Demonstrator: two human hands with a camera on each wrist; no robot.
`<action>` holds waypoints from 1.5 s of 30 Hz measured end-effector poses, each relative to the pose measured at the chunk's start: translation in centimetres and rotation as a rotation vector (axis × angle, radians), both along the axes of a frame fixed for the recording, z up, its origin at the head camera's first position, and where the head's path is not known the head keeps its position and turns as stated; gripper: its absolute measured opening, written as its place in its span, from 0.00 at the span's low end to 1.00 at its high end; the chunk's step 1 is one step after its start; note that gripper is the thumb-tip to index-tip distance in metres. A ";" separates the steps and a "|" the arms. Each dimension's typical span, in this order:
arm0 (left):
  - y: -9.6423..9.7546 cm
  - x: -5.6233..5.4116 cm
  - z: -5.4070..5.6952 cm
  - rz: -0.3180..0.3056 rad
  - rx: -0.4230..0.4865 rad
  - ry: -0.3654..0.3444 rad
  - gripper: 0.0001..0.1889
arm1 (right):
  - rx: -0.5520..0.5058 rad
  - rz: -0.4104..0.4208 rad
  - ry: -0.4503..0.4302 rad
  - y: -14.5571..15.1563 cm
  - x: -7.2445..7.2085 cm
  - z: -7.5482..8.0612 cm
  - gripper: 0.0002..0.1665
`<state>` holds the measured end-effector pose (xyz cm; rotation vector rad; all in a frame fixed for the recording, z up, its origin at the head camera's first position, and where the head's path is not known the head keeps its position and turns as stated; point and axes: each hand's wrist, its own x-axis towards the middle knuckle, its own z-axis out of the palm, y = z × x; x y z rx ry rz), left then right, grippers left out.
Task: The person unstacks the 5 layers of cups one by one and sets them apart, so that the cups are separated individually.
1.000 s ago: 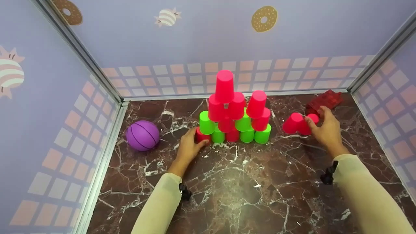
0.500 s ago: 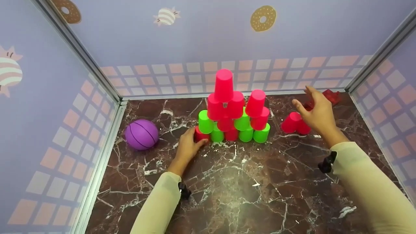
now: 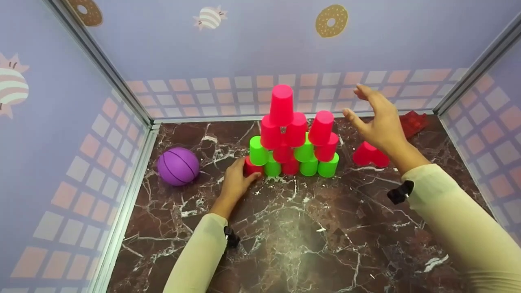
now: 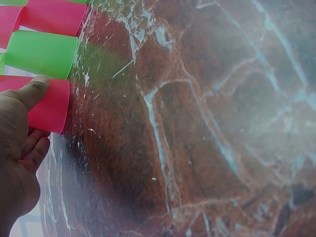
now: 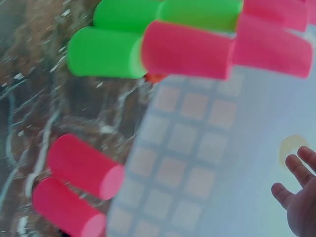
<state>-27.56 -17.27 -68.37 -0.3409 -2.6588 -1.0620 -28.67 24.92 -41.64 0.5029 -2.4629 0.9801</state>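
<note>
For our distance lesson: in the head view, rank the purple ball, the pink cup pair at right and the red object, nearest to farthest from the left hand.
From the left hand:
1. Purple ball, left.
2. Pink cup pair, right.
3. Red object, right rear.

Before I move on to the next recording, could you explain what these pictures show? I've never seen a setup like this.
There is no robot here: a person works with two bare hands. The wide pictures come from a camera on the head, looking forward and down; the other two come from cameras on the wrists.

On the dark marbled surface stands a stack of red and green cups, all upside down. A purple ball lies to its left; to its right are two more red cups and a red item I can't identify.

The left hand holds the bottom-left red cup. The right hand is raised, holding nothing.
</note>
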 end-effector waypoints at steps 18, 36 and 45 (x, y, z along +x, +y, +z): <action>0.0 -0.1 -0.1 -0.015 0.048 0.005 0.47 | 0.056 0.219 0.018 -7.8 0.9 3.2 0.45; 0.5 0.5 0.9 0.023 0.013 -0.025 0.40 | 0.075 0.263 -0.013 -12.3 0.5 3.5 0.48; 0.3 0.5 0.6 0.004 0.021 0.012 0.42 | 0.044 0.262 -0.032 -13.3 0.2 3.3 0.48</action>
